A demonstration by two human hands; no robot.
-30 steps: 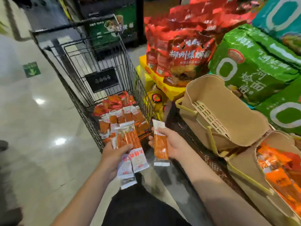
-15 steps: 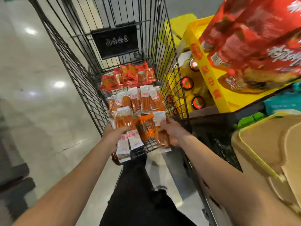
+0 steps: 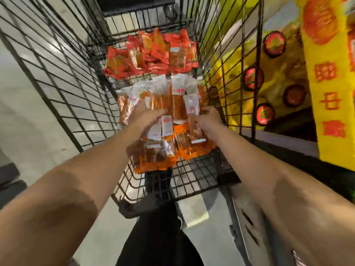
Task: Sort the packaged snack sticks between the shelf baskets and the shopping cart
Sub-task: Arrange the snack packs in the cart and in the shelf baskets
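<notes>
Both my arms reach down into the black wire shopping cart (image 3: pixel 63 87). My left hand (image 3: pixel 148 117) grips a bundle of clear-wrapped orange snack sticks (image 3: pixel 160 101) with white ends, low over the pile. My right hand (image 3: pixel 208 120) holds a single snack stick pack (image 3: pixel 193 116) beside it. Under the hands, more snack sticks (image 3: pixel 177 93) lie across the cart's middle. Red square packets (image 3: pixel 153 52) are heaped at the cart's far end, and orange packets (image 3: pixel 169 152) lie at the near end. The shelf baskets are out of view.
A yellow display box (image 3: pixel 330 93) with red print stands right of the cart. Round red-lidded containers (image 3: pixel 251 77) sit behind the cart's right wall. Pale polished floor (image 3: pixel 25 121) lies left. My dark trouser leg (image 3: pixel 159 233) is below the cart.
I have turned from the shelf baskets to the cart. Both hands have moved forward and down into it, carrying their snack sticks onto the pile.
</notes>
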